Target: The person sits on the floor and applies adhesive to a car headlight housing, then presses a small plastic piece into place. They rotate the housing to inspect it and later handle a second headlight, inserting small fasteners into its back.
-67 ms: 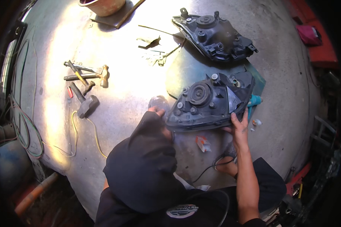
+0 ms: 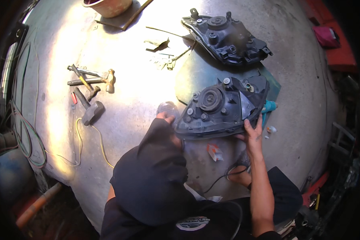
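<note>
A black car headlight (image 2: 212, 116) lies back side up before me, with a round cap and several adjusters showing. At its lower right edge my right hand (image 2: 253, 135) grips the housing, thumb on top and other fingers along the side and underneath. My raised left knee hides most of my left hand (image 2: 176, 141). Only a bit of skin shows at the housing's lower left edge, and its fingers cannot be made out. A second headlight (image 2: 232, 40) rests farther off, back side up too. Beside the held headlight's right end is a teal cylindrical thing (image 2: 270, 106), partly hidden.
A dark green board (image 2: 274, 80) lies under the headlights. Several hammers (image 2: 93, 113) rest on the concrete at left, near a yellow cord (image 2: 79, 136). A bucket (image 2: 108, 7) stands far off. An orange-and-white wrapper (image 2: 214, 152) and my feet, one in a grey shoe (image 2: 168, 107), are close by.
</note>
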